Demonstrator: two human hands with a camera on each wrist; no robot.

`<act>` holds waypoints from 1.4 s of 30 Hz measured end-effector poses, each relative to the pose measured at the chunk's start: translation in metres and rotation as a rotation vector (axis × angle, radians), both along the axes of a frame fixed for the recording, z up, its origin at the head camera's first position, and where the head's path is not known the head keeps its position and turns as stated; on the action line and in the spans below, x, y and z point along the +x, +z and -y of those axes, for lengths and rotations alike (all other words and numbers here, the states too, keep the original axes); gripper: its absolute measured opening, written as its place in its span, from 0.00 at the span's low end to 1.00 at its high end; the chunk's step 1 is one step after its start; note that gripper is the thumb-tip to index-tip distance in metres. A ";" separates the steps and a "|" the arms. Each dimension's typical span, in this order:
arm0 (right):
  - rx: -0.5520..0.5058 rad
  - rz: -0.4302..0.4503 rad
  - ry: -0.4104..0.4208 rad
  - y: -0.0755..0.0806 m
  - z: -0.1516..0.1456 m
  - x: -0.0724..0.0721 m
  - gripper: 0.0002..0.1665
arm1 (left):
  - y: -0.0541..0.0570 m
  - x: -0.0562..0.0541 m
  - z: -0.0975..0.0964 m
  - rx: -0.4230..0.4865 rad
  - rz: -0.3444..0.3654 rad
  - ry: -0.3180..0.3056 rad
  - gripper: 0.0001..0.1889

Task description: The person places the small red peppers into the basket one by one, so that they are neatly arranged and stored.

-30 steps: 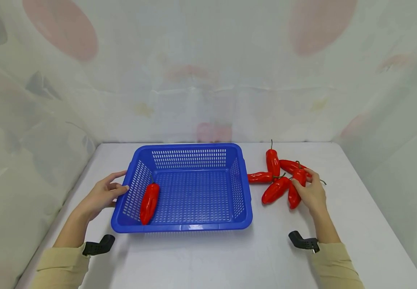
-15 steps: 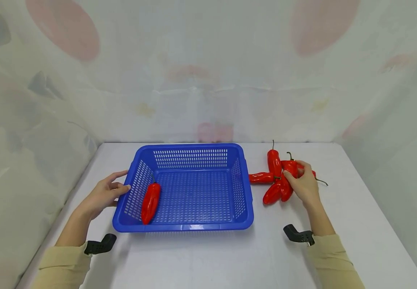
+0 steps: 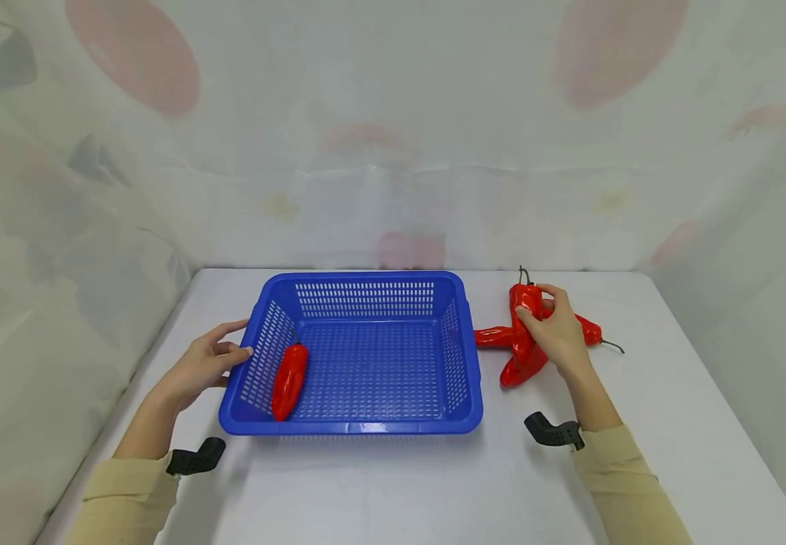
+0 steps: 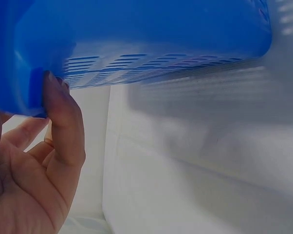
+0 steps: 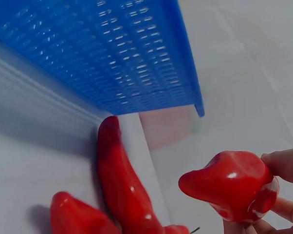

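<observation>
My right hand [image 3: 559, 334] pinches a red pepper [image 3: 524, 324] above several others; in the right wrist view this pepper [image 5: 229, 183] is off the table, its tip pointing left. Below it lie a pepper beside the basket [image 3: 493, 337], one in front [image 3: 521, 371] and one with a long stem [image 3: 590, 331]; the held pepper and hand partly cover the group. My left hand [image 3: 195, 367] grips the left rim of a blue perforated plastic basket [image 3: 352, 429]; the left wrist view shows the fingers at the rim [image 4: 27, 92]. One red pepper [image 3: 290, 382] lies in the basket's left side.
A white table [image 3: 400, 492] carries everything. Pale printed sheeting [image 3: 379, 151] hangs behind and on both sides. Black wrist cameras [image 3: 198, 456] sit at both cuffs.
My right hand has moved left toward the basket, lifting the pepper away from the pile. My left hand stays on the rim. The whole view has shifted slightly.
</observation>
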State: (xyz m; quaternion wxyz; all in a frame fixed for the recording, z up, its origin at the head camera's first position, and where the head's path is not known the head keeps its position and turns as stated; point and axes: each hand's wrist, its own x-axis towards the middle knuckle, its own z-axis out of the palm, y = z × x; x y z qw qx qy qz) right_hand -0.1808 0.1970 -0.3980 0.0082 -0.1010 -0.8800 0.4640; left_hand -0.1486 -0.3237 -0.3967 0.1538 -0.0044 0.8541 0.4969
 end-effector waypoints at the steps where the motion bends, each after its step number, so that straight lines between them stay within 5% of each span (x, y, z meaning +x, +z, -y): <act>1: 0.003 -0.003 0.009 0.003 0.002 -0.001 0.41 | 0.000 0.000 0.000 0.001 0.000 -0.001 0.36; 20: -0.025 -0.028 0.100 0.034 0.040 -0.020 0.42 | -0.001 -0.004 -0.001 0.004 -0.003 -0.009 0.37; 42: -0.070 -0.074 0.189 0.038 0.081 -0.026 0.42 | -0.003 -0.002 0.002 -0.012 0.007 0.010 0.37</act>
